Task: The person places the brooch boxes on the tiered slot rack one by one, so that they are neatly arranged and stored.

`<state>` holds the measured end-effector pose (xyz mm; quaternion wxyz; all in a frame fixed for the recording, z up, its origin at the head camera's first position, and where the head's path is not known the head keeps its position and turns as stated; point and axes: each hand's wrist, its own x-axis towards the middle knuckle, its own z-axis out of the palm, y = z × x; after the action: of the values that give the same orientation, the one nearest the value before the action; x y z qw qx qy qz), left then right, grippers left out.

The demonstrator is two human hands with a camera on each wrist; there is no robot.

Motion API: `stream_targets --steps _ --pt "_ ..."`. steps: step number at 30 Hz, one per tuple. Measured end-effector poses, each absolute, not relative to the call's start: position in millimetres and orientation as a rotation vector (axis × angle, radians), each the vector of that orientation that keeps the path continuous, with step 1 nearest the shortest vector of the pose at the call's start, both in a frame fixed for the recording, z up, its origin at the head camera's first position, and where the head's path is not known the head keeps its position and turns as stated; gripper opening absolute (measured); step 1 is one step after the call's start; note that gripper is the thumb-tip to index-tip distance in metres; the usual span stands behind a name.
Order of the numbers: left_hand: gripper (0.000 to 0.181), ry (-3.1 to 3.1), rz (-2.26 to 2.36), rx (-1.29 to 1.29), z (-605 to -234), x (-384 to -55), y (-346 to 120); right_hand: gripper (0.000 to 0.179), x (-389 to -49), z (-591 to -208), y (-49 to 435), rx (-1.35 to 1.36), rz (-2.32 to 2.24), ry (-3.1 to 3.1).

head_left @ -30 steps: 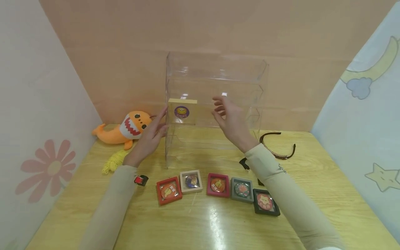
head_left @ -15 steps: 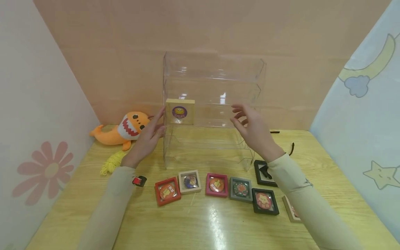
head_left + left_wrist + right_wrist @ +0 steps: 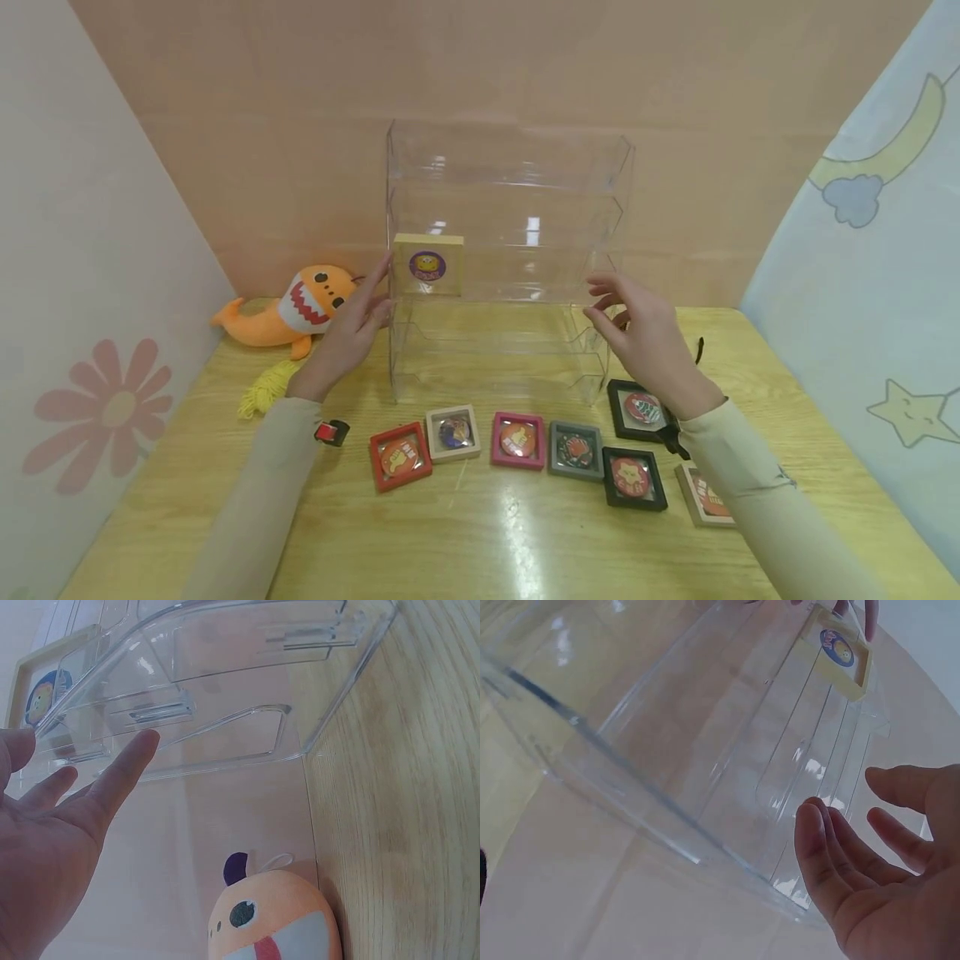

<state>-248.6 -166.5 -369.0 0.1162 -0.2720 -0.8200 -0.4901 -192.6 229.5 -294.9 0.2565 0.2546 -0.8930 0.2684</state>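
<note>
A clear acrylic tiered rack (image 3: 517, 325) stands upright at the back of the table. On one of its middle tiers, at the left end, sits a pale yellow square frame (image 3: 450, 283) with a purple round badge. My left hand (image 3: 341, 346) is at the rack's left side with fingers extended; in the left wrist view the fingers (image 3: 124, 769) lie beside the clear side panel, and whether they touch it I cannot tell. Near the rack's right side, my right hand (image 3: 648, 337) hovers with loosely bent fingers and thumb apart, holding nothing.
Badge frames lie before the rack: red (image 3: 401, 457), cream (image 3: 453, 432), magenta (image 3: 518, 440), grey (image 3: 576, 450), two black (image 3: 634, 478), and beige (image 3: 705, 496) partly under the right sleeve. An orange plush shark (image 3: 300, 312) and yellow yarn (image 3: 267, 389) lie left.
My right hand has moved right and down, away from the yellow frame, uncovering the black frame and beige frame at right. My left hand stays at the rack's left side.
</note>
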Motion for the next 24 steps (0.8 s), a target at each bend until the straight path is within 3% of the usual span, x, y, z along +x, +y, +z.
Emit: stream_targets --steps 11,24 --pt "0.065 -2.431 -1.464 -0.764 -366.7 -245.4 -167.0 0.036 -162.1 -310.9 273.1 0.556 0.649 -2.505" --pt "0.061 -2.443 -1.428 -0.752 -338.4 -220.0 -162.2 0.037 -144.4 -332.9 313.6 0.461 0.659 -2.593"
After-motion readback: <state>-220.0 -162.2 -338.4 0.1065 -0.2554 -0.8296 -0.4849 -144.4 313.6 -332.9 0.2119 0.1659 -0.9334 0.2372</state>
